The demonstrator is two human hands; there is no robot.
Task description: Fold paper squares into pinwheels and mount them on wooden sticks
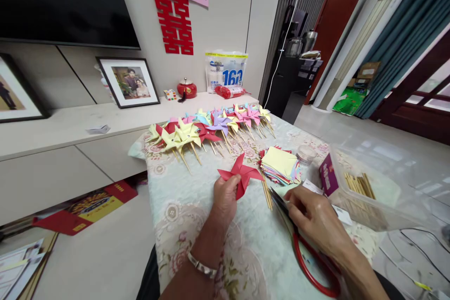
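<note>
My left hand [225,199] pinches a red paper pinwheel [242,174] at its middle, with the thumb on top. It carries no stick that I can see. My right hand [314,215] hovers low over the table's right side, fingers curled downward; whatever the fingertips touch is hidden. Beside and partly under that hand lie scissors with red handles [301,267], blades pointing away from me. A stack of coloured paper squares [279,161] sits beyond, pale yellow on top. A few thin wooden sticks [266,192] lie between the stack and the scissors.
Several pinwheels on sticks [220,124] lie in rows along the table's far edge. At right stands a clear plastic bin [383,219] holding wooden sticks [362,186]. A small round clear container [306,154] is near the stack. A white cabinet [130,124] borders the floral tablecloth [197,187].
</note>
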